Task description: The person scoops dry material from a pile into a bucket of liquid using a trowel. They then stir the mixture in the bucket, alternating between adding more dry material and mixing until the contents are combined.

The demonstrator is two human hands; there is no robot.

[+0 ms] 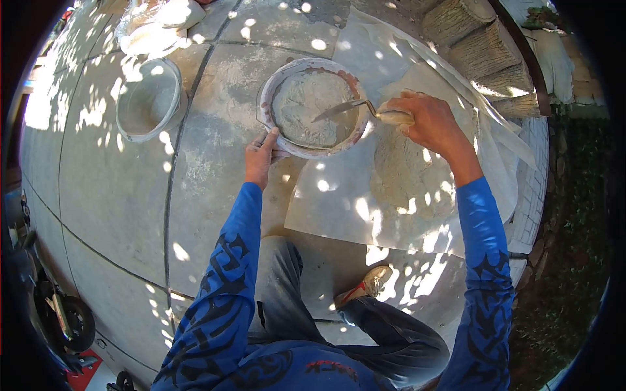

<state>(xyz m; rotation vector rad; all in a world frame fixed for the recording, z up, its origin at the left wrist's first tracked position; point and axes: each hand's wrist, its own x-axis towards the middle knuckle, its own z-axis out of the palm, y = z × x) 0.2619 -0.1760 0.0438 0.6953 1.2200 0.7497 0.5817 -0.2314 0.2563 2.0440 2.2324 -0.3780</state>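
Observation:
My right hand (427, 120) is wrapped around the wooden handle of a pointed trowel (342, 108). The trowel's metal blade reaches left over a round bucket (358, 138) that holds grey powdery or pasty material (306, 104). At the bucket's near-left rim, my left hand (259, 156) grips the edge, thumb on top and fingers hidden beneath. Reddish-brown stains mark the bucket's inner rim. Under its right side spreads a pale sheet (326, 208) with a patch of grey material (407, 169) on it.
A second bucket (177, 111) stands to the left on the concrete floor (117, 189). White bags (163, 26) lie at the top left. Log-like blocks (476, 52) line the upper right, with a dark planted strip (580, 228) beyond. A wheeled vehicle (75, 322) stands at lower left.

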